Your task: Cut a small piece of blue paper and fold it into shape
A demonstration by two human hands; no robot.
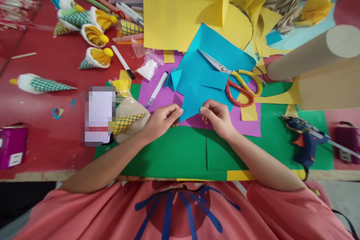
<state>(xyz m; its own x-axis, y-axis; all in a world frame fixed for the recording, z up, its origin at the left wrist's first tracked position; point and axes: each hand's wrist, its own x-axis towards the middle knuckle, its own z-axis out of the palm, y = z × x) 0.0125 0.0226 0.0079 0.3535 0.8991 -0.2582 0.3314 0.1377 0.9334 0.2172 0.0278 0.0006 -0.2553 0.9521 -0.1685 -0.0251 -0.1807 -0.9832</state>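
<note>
My left hand (164, 120) is closed in a pinch at the lower corner of a blue paper sheet (191, 86). Thumb and finger of my right hand (216, 116) pinch the same sheet's lower edge, a short way to the right. Scissors (223, 69) with red and yellow handles lie on the sheet, blades slightly apart. A small blue cut strip (215, 79) lies by the blades, and a folded blue piece (176, 78) is at the sheet's left edge. Purple paper (168, 101) lies beneath, over green sheets (174, 153).
Paper cones (97, 58) and a white marker (157, 89) lie left. A blurred-out phone (99, 116) sits near my left forearm. Yellow sheets (171, 15) are at the back. On the right are a cardboard tube (303, 54) and a blue glue gun (308, 150).
</note>
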